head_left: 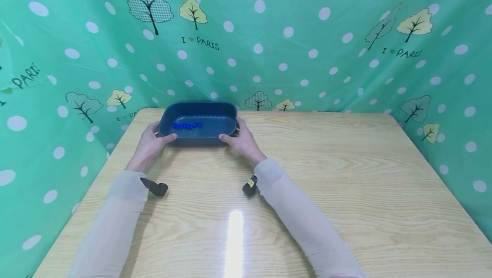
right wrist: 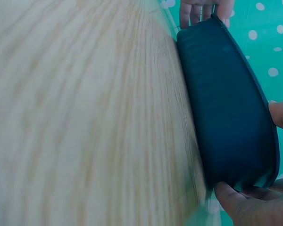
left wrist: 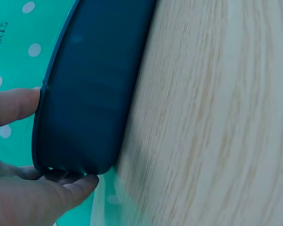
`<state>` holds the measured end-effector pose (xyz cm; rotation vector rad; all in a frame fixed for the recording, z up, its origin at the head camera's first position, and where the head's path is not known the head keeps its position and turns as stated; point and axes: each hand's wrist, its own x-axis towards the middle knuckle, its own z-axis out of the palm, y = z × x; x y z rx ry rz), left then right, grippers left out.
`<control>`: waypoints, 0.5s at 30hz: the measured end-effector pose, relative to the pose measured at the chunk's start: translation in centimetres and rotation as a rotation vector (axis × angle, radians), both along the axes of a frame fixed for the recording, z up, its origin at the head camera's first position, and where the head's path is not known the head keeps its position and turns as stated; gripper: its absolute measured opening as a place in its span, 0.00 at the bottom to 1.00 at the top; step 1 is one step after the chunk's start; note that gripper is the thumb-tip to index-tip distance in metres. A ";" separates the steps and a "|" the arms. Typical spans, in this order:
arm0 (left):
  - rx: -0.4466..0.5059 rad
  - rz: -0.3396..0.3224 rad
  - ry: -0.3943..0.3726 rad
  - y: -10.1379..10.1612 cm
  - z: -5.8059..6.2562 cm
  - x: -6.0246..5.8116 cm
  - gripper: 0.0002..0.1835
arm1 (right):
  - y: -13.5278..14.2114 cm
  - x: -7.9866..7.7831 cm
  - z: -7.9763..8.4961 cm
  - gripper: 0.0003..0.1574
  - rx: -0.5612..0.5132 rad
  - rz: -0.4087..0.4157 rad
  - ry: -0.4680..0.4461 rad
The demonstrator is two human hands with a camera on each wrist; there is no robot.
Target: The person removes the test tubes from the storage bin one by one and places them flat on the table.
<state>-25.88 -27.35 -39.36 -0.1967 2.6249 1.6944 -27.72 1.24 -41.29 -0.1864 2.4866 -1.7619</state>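
A dark blue oval-cornered plastic basin (head_left: 207,135) is at the back left of the table, with several small bright blue pieces (head_left: 187,125) lying in a row on its floor. My left hand (head_left: 150,143) grips the basin's left end, thumb over the front rim and fingers around the side. At the opposite end my right hand (head_left: 244,141) holds it the same way. In the left wrist view the basin wall (left wrist: 94,84) stands close over the tabletop, fingertips near its lower corner. The right wrist view shows both hands at the two ends of the basin (right wrist: 226,103).
The pale wood table (head_left: 346,184) reaches toward me and to the right. Behind it hangs a green dotted cloth (head_left: 307,56) with printed trees, close at the basin's back. A bright light reflection lies on the front middle of the table.
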 end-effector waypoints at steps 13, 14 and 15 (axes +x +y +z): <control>0.001 -0.004 0.019 0.3 -0.3 0.0 0.47 | 0.4 0.1 -0.1 0.55 0.000 -0.006 0.003; 0.007 -0.005 0.019 0.3 -0.4 0.0 0.47 | 0.5 0.1 -0.1 0.55 -0.002 -0.007 0.001; 0.008 -0.005 0.020 0.4 -0.4 0.0 0.47 | 0.5 0.1 -0.1 0.55 -0.002 -0.006 -0.001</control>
